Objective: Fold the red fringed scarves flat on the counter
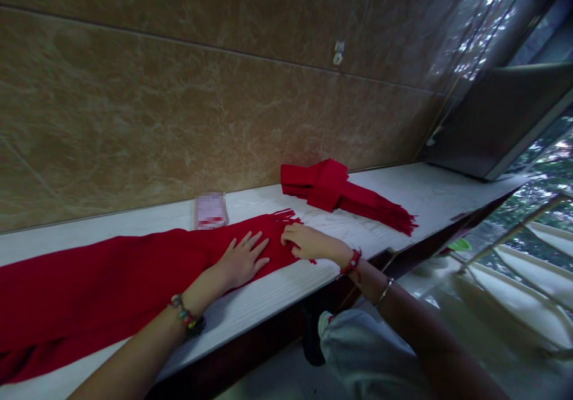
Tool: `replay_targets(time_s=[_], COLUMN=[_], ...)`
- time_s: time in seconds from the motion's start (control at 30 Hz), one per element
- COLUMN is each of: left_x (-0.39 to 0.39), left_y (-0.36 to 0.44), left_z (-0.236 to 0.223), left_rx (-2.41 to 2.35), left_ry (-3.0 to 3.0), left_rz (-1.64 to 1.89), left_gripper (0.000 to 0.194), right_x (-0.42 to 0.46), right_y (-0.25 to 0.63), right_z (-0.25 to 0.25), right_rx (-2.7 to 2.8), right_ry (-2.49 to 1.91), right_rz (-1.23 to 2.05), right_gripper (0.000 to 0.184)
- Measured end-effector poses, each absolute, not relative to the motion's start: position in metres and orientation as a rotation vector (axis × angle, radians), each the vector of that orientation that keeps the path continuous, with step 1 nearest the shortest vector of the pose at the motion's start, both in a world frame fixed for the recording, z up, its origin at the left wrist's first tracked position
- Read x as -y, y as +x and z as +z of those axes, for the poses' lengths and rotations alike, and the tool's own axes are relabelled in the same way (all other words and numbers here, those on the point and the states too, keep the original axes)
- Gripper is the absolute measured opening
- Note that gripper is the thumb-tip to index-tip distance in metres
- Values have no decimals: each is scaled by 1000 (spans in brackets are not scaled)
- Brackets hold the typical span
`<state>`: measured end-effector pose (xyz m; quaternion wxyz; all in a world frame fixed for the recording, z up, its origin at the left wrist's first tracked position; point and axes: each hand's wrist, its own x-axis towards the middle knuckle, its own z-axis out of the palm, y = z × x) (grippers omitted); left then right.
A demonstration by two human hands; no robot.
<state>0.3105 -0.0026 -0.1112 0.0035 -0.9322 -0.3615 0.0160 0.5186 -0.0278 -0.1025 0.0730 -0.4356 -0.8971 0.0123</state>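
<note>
A long red scarf [147, 268] lies spread along the white shelf, its fringed end toward the middle of the view. My left hand [242, 261] rests flat on it with the fingers spread. At the fringed end, my right hand [308, 242] has its fingers curled down onto the cloth, gripping the edge near the tassels. Part of the fringe is hidden under that hand. Farther right lies a second red scarf [329, 185], folded lengthwise with a band of its cloth wrapped across the middle and its fringe pointing right.
A small blurred packet [210, 210] stands on the white shelf [273, 289] behind the long scarf. The brown tiled wall [179, 107] runs along the back. A dark grey box-shaped appliance [501, 122] stands at the right end. Beyond the front edge is a railing [505, 239].
</note>
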Motion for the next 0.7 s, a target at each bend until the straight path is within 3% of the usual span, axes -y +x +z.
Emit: replay_targets(time_s=[0.13, 0.3, 0.37, 0.53, 0.7], left_x=[-5, -2, -2, -2, 0], left_y=[306, 303, 304, 305, 304], left_z=[-128, -125, -123, -122, -121], left_rx=[1228, 1234, 1218, 1233, 1276], left_ry=[-2989, -3001, -3008, -2971, -2958], left_rz=[172, 153, 160, 120, 135], left_gripper=[57, 59, 60, 65, 68], right_x=[26, 30, 32, 26, 11], right_y=[529, 575, 577, 523, 523], right_z=[-107, -89, -82, -94, -112], right_rx=[2751, 2633, 2595, 2628, 2707], right_ry=[-1458, -1967, -1880, -1189, -1414], right_rz=[-74, -125, -123, -68, -151], right_gripper=[27, 24, 26, 21, 20])
